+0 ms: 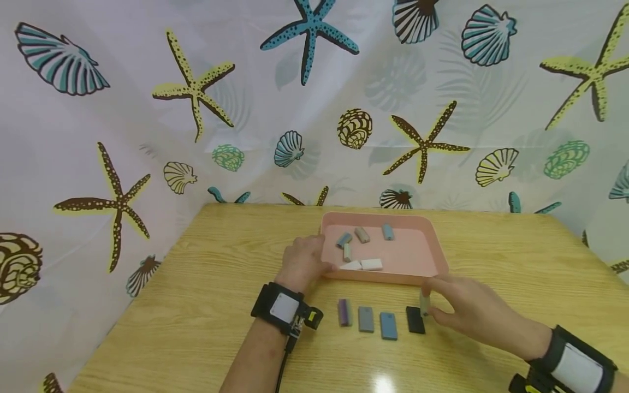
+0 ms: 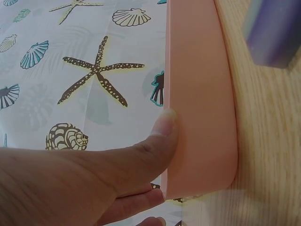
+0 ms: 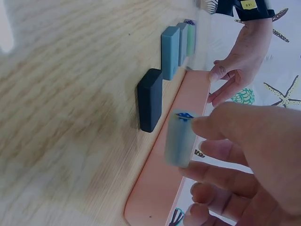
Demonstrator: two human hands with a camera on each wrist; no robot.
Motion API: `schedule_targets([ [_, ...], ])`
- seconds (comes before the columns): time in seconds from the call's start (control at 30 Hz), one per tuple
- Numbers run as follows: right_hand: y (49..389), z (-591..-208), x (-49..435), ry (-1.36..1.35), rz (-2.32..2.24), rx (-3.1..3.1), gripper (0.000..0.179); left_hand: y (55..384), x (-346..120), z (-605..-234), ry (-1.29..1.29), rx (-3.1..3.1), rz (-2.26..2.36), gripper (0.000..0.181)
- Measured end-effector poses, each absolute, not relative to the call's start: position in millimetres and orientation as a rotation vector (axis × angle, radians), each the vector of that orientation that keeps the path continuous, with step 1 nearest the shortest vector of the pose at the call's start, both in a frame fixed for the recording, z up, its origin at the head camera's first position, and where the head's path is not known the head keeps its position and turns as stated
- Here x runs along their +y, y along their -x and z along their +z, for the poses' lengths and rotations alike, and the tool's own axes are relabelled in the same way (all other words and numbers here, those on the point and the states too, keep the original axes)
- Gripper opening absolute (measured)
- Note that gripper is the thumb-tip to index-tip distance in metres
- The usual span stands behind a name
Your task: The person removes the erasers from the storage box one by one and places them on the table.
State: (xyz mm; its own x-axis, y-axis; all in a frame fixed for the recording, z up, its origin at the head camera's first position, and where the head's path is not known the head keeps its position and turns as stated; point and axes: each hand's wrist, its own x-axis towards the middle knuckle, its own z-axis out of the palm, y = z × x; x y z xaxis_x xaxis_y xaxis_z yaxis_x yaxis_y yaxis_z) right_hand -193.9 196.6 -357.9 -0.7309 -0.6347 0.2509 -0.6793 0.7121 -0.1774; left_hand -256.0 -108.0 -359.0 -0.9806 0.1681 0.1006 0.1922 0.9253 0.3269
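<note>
A shallow pink tray (image 1: 408,254) lies on the table, and my left hand (image 1: 303,261) grips its near left corner, thumb against the front wall (image 2: 202,103). My right hand (image 1: 467,303) pinches a small pale green block (image 3: 178,141) with blue on its end, between thumb and fingers. It is held upright just in front of the tray's near right corner, beside a black block (image 1: 415,320). Left of that, in a row, lie a blue block (image 1: 388,326), a grey block (image 1: 366,319) and a purple block (image 1: 342,313) with a pale green side.
Inside the tray are several small blocks: two white blocks (image 1: 372,264) near the front, with blue, brown and pale ones behind. The wooden table (image 1: 231,256) runs back to a hanging cloth (image 1: 319,164) printed with shells and starfish. A cable (image 1: 282,365) trails from the left wrist strap.
</note>
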Motion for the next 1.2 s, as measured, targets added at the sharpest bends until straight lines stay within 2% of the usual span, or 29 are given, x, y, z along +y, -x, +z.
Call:
schedule_targets([
  [0.83, 198, -362, 208, -1.17, 0.34, -3.008, 0.026, 256, -110, -360, 0.275, -3.001, -0.529, 0.049],
  [1.2, 214, -346, 183, -1.136, 0.394, -2.748, 0.016, 255, -108, -358, 0.268, -3.022, -0.523, 0.049],
])
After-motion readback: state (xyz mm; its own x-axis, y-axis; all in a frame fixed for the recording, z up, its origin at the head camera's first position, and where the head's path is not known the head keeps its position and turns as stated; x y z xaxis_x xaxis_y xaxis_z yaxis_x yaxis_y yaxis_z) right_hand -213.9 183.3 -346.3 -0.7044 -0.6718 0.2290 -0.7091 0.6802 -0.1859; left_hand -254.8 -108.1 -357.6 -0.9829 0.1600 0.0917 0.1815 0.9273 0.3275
